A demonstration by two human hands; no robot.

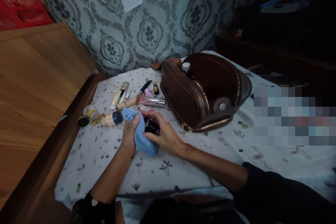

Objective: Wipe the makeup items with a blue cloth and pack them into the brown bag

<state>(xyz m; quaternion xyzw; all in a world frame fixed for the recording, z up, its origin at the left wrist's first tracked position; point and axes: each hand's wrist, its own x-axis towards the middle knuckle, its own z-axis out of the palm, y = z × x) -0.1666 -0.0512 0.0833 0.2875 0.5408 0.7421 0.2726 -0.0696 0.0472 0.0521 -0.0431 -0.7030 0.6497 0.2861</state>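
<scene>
My left hand (130,133) is closed on a blue cloth (143,136) and presses it against a small black jar (151,126). My right hand (164,131) wraps its fingers round that jar from the right. Both hands rest over a white patterned sheet (162,171). Just behind them lie several cosmetics: a pink tube (147,101), a cream tube (114,99), a bottle with a dark blue cap (112,118) and a gold lipstick (97,119). An open brown leather toiletry bag (202,94) stands to the right, with a white-capped bottle (186,66) inside.
A wooden board (36,87) borders the sheet on the left, with a red crate (18,1) behind it. Patterned grey-green wallpaper (157,17) backs the scene. Dark furniture (283,42) stands at the far right. A small round compact (83,121) lies at the sheet's left edge.
</scene>
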